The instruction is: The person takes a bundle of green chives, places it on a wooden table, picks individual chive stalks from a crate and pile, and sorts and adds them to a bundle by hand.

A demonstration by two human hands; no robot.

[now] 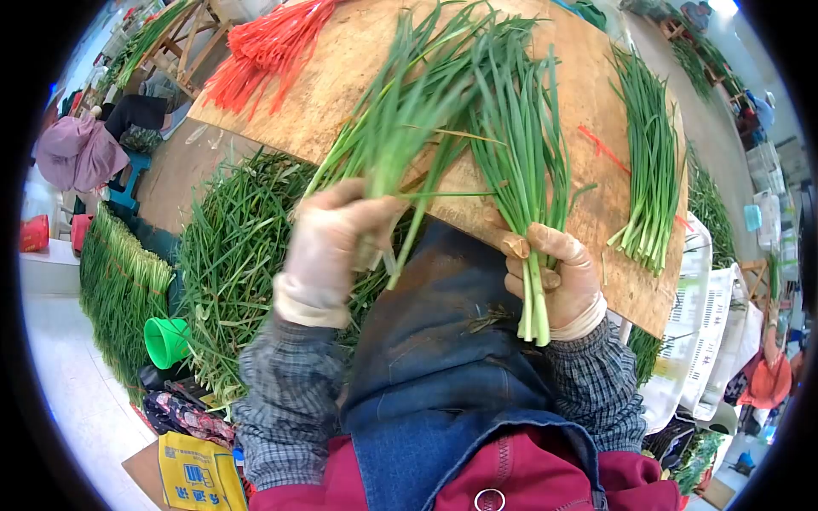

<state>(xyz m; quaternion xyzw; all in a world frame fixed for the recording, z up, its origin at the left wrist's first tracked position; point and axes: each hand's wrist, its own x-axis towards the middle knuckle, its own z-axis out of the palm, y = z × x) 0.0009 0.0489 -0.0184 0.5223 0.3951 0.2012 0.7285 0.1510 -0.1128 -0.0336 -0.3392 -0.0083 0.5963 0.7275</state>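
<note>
My right hand (558, 277), in a pale thin glove, is closed around a bunch of garlic chives (520, 145) near its white stem ends. Its leaves fan out across the wooden board, and the cut ends point down toward my lap. Blurred by motion, my left hand (336, 243), also gloved, grips more garlic chives (396, 157) over the board's near left edge. One loose stalk hangs below those leaves, and a thin leaf crosses between the two bunches. A separate bundle of garlic chives (645, 162) lies on the board's right side.
Red plastic ties (268, 51) are heaped on the far left of the wooden board (588, 102). A large pile of loose greens (243, 255) stands at my left beside a green cup (166, 342). White crates (682, 341) stand at right. A seated person (85, 149) is at far left.
</note>
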